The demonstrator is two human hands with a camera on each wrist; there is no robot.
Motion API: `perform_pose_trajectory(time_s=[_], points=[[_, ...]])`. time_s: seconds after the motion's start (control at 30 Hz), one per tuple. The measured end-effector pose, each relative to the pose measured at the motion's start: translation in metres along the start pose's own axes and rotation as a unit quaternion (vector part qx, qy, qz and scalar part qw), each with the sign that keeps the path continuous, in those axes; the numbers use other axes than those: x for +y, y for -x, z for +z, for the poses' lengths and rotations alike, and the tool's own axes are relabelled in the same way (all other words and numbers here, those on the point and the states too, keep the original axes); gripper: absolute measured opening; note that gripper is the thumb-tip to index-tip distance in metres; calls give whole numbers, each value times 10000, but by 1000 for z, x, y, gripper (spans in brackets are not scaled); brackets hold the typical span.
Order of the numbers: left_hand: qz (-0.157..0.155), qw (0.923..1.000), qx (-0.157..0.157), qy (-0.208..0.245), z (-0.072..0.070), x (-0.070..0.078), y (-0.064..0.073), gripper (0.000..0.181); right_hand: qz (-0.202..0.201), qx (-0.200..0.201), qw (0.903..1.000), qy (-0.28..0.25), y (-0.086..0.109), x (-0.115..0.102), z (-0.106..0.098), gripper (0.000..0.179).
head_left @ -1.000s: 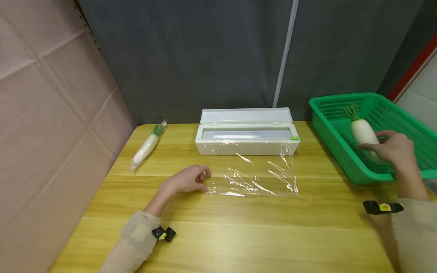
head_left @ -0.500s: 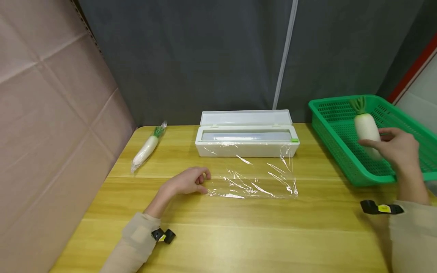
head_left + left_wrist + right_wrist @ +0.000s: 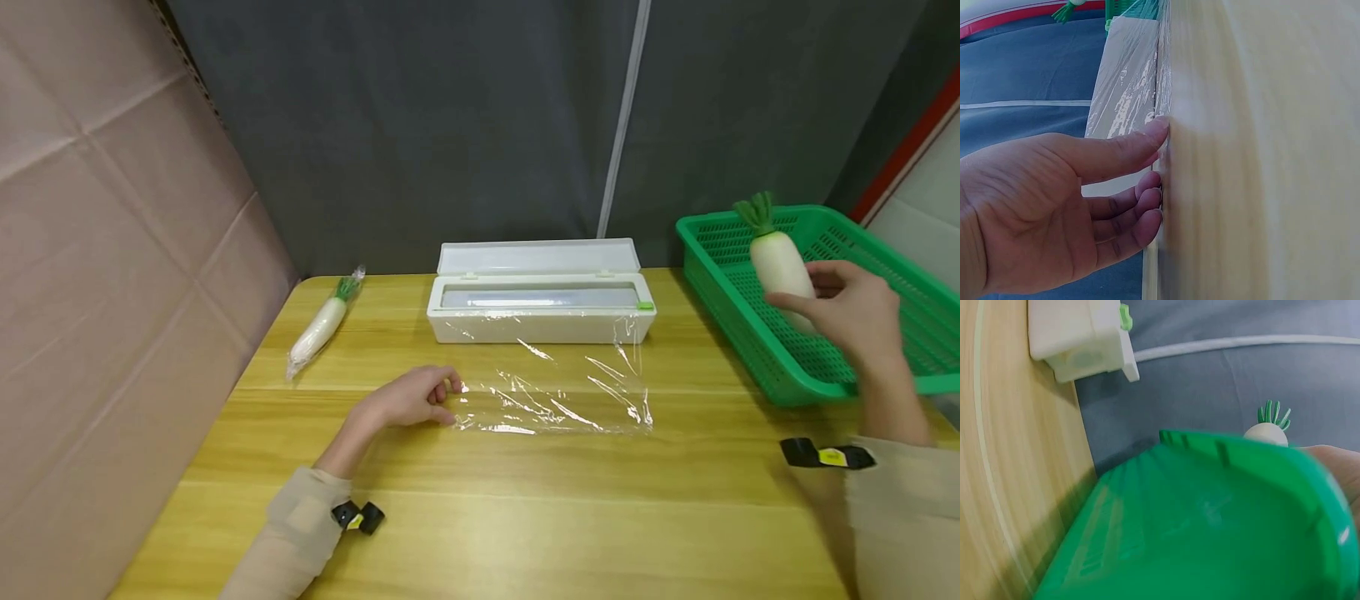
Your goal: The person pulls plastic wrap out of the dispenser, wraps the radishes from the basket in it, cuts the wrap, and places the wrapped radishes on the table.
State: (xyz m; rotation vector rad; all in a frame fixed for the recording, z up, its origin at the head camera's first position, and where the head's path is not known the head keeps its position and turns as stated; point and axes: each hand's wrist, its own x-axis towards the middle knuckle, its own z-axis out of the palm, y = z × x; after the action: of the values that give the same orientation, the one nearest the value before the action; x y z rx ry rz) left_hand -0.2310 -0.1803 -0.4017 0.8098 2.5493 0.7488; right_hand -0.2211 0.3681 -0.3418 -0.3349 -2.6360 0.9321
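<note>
My right hand [image 3: 858, 312] grips a white radish [image 3: 778, 265] with a green top, tilted over the green basket [image 3: 780, 354]. In the right wrist view the basket wall hides most of the radish [image 3: 1266, 432] and the hand. My left hand [image 3: 405, 396] rests on the table, its thumb and loosely bent fingers touching the left edge of a sheet of clear plastic wrap [image 3: 555, 408]. That sheet runs forward from a white wrap dispenser [image 3: 542, 327] with its lid raised. Up close, the left thumb [image 3: 1147, 137] lies at the edge of the wrap [image 3: 1125, 100].
A wrapped radish [image 3: 321, 329] lies at the back left of the wooden table [image 3: 540, 517]. Dark cloth [image 3: 405, 125] hangs behind the table, and a pinkish cloth [image 3: 127, 250] stands along the left side. A green slider [image 3: 645, 306] sits on the dispenser's right end.
My right hand has lifted the radish from inside the basket and brought it up and a little to the left. The left hand and the wrap have stayed in place.
</note>
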Motion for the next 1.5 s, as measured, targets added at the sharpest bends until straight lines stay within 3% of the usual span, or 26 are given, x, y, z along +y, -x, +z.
perform_pose_trajectory(time_s=[0.3, 0.77, 1.1, 1.5], points=[[-51, 10000, -14, 26, 0, 1, 0, 37, -484, -201, 9966, -636, 12, -28, 5, 62], [-93, 9999, -33, 107, -1, 0, 0, 37, -1129, -327, 9928, -252, 22, -61, 27, 62], [-97, 9999, -33, 96, -1, 0, 0, 37, -1881, -456, 9796, -542, 37, -86, 46, 53], [-95, 9999, -34, 66, -1, 1, 1, 36, -2341, -995, 9640, -780, 48, -120, 79, 49]])
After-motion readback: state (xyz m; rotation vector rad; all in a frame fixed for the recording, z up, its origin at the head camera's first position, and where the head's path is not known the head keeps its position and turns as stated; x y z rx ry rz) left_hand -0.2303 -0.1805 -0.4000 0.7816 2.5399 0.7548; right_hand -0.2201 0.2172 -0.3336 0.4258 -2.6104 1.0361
